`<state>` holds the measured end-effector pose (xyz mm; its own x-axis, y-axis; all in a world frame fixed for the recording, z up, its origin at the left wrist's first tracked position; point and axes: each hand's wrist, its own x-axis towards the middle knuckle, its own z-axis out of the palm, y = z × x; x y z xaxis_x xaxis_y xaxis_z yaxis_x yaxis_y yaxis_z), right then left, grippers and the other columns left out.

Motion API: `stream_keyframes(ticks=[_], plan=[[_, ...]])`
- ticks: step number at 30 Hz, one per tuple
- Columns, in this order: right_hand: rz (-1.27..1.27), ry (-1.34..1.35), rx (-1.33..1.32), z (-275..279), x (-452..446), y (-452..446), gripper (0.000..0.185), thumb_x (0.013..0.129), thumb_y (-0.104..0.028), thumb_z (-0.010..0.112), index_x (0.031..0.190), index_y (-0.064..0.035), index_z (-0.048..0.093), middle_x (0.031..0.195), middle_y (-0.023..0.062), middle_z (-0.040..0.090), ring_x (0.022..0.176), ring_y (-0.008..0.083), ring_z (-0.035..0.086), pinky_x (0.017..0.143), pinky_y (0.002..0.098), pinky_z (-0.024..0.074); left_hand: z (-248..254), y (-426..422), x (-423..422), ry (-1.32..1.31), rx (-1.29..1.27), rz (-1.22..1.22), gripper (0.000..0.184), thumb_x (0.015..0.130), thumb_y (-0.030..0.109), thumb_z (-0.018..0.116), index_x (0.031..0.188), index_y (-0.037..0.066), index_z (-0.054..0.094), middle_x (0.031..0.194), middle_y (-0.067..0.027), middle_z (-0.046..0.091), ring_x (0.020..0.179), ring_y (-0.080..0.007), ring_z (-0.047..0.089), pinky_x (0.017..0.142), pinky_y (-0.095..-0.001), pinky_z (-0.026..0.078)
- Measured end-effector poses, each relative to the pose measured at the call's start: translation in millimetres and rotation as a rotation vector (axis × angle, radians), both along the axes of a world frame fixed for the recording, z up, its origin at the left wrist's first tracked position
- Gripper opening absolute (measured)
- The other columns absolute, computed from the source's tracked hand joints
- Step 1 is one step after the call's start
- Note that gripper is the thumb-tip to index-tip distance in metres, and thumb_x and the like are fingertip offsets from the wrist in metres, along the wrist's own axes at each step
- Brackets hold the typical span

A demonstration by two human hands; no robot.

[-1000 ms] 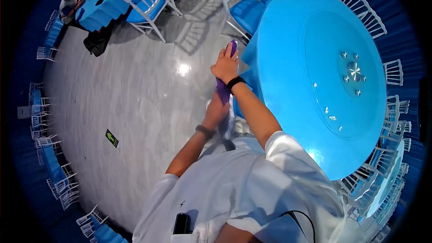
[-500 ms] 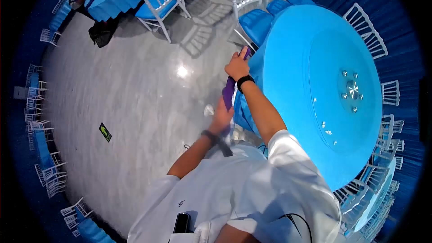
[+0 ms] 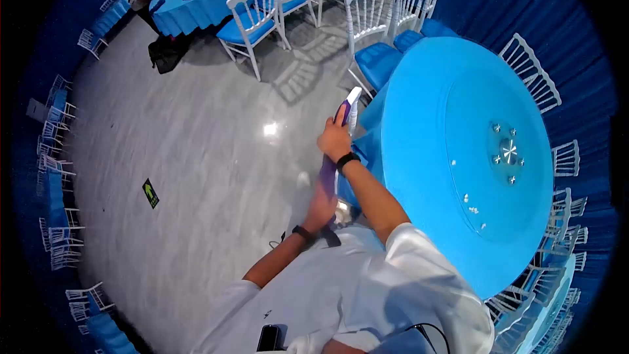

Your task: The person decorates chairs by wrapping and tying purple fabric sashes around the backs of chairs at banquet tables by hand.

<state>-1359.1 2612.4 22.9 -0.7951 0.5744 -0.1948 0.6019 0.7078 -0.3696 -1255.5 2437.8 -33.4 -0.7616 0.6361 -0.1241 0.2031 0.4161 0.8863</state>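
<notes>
One purple item (image 3: 328,172) was just beside the round blue surface (image 3: 416,157), grasped higher up by the right grip (image 3: 335,139); the blurred left grip (image 3: 321,210) met its lower end, clenched or loose I couldn't tell.

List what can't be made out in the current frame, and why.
All in the head view:
Purple item: partly covered by the right hand, so its full shape is hidden.
Left hand: blurred, so its finger positions are unclear.
White bits on the round table: too small to identify.
Floor sign: lettering too small to read.
</notes>
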Motion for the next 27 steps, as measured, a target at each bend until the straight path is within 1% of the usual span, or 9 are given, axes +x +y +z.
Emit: stream_keyframes(ticks=[6, 12, 15, 16, 17, 21, 24, 25, 27], plan=[[0.056, 0.106, -0.025, 3, 19, -8, 0.068, 0.077, -0.015, 0.057, 0.140, -0.0028, 0.037, 0.154, 0.0306, 0.000, 0.115, 0.0538, 0.049, 0.093, 0.0491, 0.0480, 4, -5, 2, 0.021, -0.086, -0.018, 0.053, 0.085, 0.020, 0.059, 0.124, -0.006, 0.034, 0.105, -0.0319, 0.057, 0.096, -0.0492, 0.056, 0.081, -0.0527, 0.046], [0.072, 0.124, 0.063, -11, 17, -2, 0.074, 0.076, -0.020, 0.060, 0.143, -0.0056, 0.034, 0.156, 0.0268, -0.003, 0.121, 0.0522, 0.045, 0.094, 0.0543, 0.0446, 28, -3, -11, -0.149, -0.086, -0.108, 0.057, 0.084, 0.016, 0.059, 0.130, -0.003, 0.030, 0.116, -0.0272, 0.054, 0.108, -0.0390, 0.056, 0.089, -0.0438, 0.045], [0.042, -0.034, 0.039, -1, -1, 9, 0.081, 0.074, -0.028, 0.061, 0.147, -0.0077, 0.031, 0.157, 0.0229, -0.007, 0.124, 0.0517, 0.043, 0.098, 0.0557, 0.0403, 22, 9, -27, 0.065, -0.077, -0.096, 0.057, 0.084, 0.017, 0.061, 0.130, -0.002, 0.032, 0.119, -0.0251, 0.053, 0.111, -0.0380, 0.055, 0.092, -0.0423, 0.045], [-0.012, 0.005, 0.007, -2, -5, 15, 0.080, 0.071, -0.027, 0.061, 0.144, -0.0072, 0.035, 0.157, 0.0210, -0.004, 0.124, 0.0520, 0.042, 0.098, 0.0570, 0.0383, 34, 15, -31, 0.022, -0.039, -0.065, 0.055, 0.083, 0.016, 0.057, 0.130, -0.005, 0.038, 0.120, -0.0300, 0.049, 0.111, -0.0464, 0.049, 0.096, -0.0470, 0.041], [-0.065, 0.045, -0.023, -2, -11, 22, 0.079, 0.069, -0.026, 0.062, 0.142, -0.0067, 0.040, 0.158, 0.0191, -0.001, 0.124, 0.0524, 0.040, 0.099, 0.0583, 0.0363, 31, 23, -40, 0.026, -0.037, -0.062, 0.055, 0.083, 0.016, 0.057, 0.130, -0.005, 0.038, 0.120, -0.0300, 0.049, 0.111, -0.0464, 0.049, 0.096, -0.0470, 0.041], [-0.052, -0.024, -0.092, 2, -34, 60, 0.081, 0.069, -0.028, 0.061, 0.144, -0.0080, 0.037, 0.156, 0.0245, -0.004, 0.125, 0.0560, 0.039, 0.098, 0.0534, 0.0420, 17, 57, -80, 0.144, 0.038, -0.167, 0.057, 0.081, 0.014, 0.059, 0.129, -0.007, 0.037, 0.121, -0.0305, 0.049, 0.113, -0.0471, 0.049, 0.096, -0.0489, 0.041], [-0.033, -0.048, -0.078, -5, -48, 87, 0.078, 0.071, -0.027, 0.059, 0.143, -0.0047, 0.037, 0.153, 0.0322, -0.003, 0.112, 0.0510, 0.052, 0.094, 0.0475, 0.0465, 39, 84, -99, -0.095, -0.292, -0.127, 0.062, 0.081, 0.014, 0.061, 0.132, -0.008, 0.034, 0.124, -0.0325, 0.048, 0.117, -0.0453, 0.049, 0.097, -0.0485, 0.042], [-0.015, -0.076, -0.052, -9, -52, 97, 0.076, 0.072, -0.026, 0.057, 0.142, -0.0044, 0.037, 0.152, 0.0343, -0.004, 0.102, 0.0480, 0.060, 0.090, 0.0437, 0.0503, 35, 90, -101, -0.104, -0.287, -0.129, 0.062, 0.081, 0.014, 0.061, 0.132, -0.008, 0.034, 0.124, -0.0325, 0.048, 0.117, -0.0453, 0.049, 0.097, -0.0485, 0.042], [-0.072, -0.047, -0.055, -14, -59, 113, 0.073, 0.072, -0.025, 0.057, 0.140, -0.0037, 0.040, 0.151, 0.0355, -0.001, 0.103, 0.0479, 0.060, 0.089, 0.0441, 0.0504, 29, 93, -111, 0.046, -0.214, -0.138, 0.069, 0.081, 0.016, 0.062, 0.137, -0.008, 0.029, 0.129, -0.0329, 0.046, 0.119, -0.0448, 0.048, 0.099, -0.0479, 0.042]])
